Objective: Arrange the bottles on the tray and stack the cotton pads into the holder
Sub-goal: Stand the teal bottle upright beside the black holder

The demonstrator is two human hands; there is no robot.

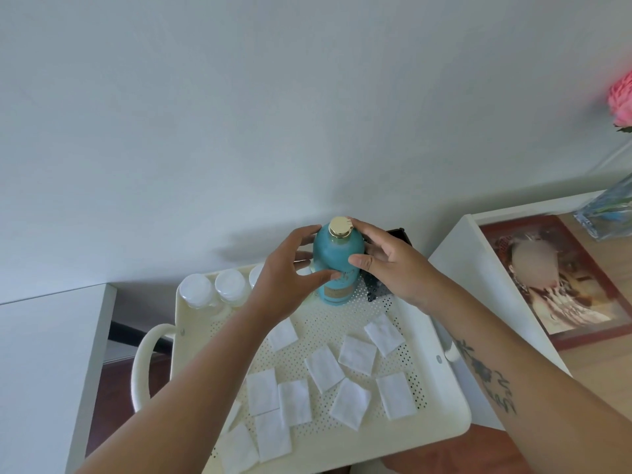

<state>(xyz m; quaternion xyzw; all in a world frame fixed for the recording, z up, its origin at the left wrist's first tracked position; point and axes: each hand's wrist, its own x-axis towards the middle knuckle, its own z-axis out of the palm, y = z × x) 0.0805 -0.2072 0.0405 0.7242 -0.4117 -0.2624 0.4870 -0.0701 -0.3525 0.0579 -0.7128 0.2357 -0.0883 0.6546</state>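
A teal bottle (338, 265) with a gold cap (340, 226) is held upright between two hands at the 12 o'clock end of a cream perforated tray (441, 401). The left hand (284, 285) is curled against its 9 o'clock side, thumb across the lower front, fingers near the shoulder. The right hand (393, 265) is pressed to its 3 o'clock side, thumb on the body, one fingertip at the cap. Both sets of fingers are closed around the bottle. Whether its base touches the tray cannot be told.

White-capped bottles (213, 289) are lined along the rim toward 10 o'clock; the third is mostly hidden by the left hand. A dark holder (398, 236) is largely covered behind the right hand, and its shape is unclear.

Square cotton pads (325, 367) are scattered loose over the tray's middle and 6 o'clock half, some overlapping; several are hidden under the left forearm. Bare mesh is seen just below the bottle. A looped handle (145, 357) projects at 9 o'clock. The 6 o'clock rim is cut off by the frame.
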